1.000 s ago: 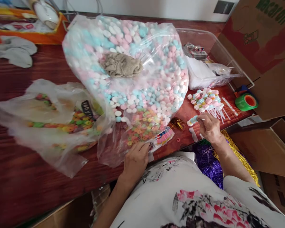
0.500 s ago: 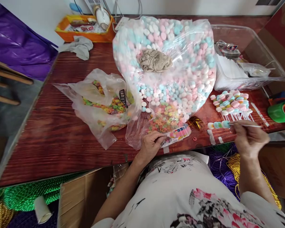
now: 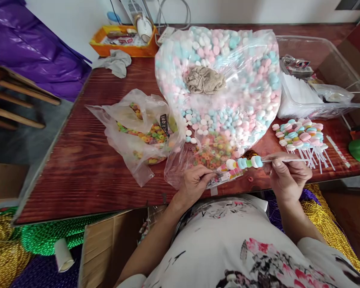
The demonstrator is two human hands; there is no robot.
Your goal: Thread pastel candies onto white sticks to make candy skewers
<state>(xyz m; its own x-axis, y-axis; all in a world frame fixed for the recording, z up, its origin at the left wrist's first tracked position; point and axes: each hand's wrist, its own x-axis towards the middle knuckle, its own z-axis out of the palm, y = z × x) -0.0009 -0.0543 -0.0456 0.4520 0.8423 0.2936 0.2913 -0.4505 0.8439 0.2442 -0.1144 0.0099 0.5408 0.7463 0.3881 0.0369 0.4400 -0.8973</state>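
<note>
At the near edge of the tabletop (image 3: 78, 172), the right hand (image 3: 288, 176) grips a candy stick (image 3: 244, 163) by its bare end, with four sweets threaded at the tip, which points left. The left hand (image 3: 195, 182) is pinched shut just beside that tip, against a bag of ring sweets (image 3: 208, 154); what it pinches is too small to tell. Tilting the stick tip-down could let the sweets slide off. One red ring (image 3: 251, 179) lies loose near the edge, where a nudge from either wrist could knock it off.
</note>
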